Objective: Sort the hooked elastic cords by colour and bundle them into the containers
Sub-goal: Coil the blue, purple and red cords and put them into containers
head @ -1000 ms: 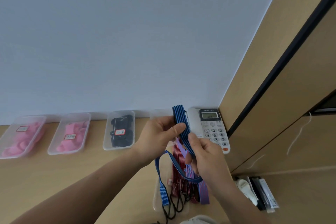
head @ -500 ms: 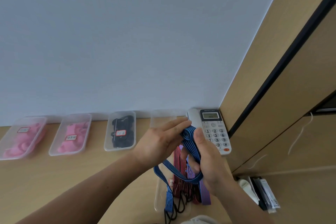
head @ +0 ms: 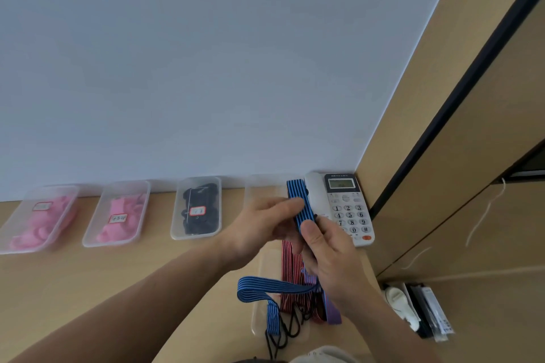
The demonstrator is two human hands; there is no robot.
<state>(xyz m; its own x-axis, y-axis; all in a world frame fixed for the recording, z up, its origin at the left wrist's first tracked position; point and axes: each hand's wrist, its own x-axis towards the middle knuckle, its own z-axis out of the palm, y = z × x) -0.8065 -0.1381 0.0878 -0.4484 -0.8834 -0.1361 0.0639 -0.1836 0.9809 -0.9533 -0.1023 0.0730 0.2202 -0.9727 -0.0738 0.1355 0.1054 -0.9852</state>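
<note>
A blue striped elastic cord (head: 298, 203) is held up between both hands above the desk. My left hand (head: 262, 230) pinches its upper folded part with thumb and fingers. My right hand (head: 327, 256) grips the cord just below, and a long loop of it hangs down to the left, ending in a black hook. Under the hands lies a clear container (head: 261, 318) with red striped cords (head: 289, 268), a purple cord and black hooks. An empty clear container (head: 262, 188) stands at the wall behind the hands.
Along the wall stand two clear containers of pink cords (head: 38, 218) (head: 118, 215) and one of black cords (head: 197, 209). A white desk phone (head: 345, 206) sits in the corner by the wooden cabinet. Small items lie on the floor at right (head: 418, 309).
The hands have lifted the folded top of the blue cord again after lowering it, and the hanging loop has swung out to the left.
</note>
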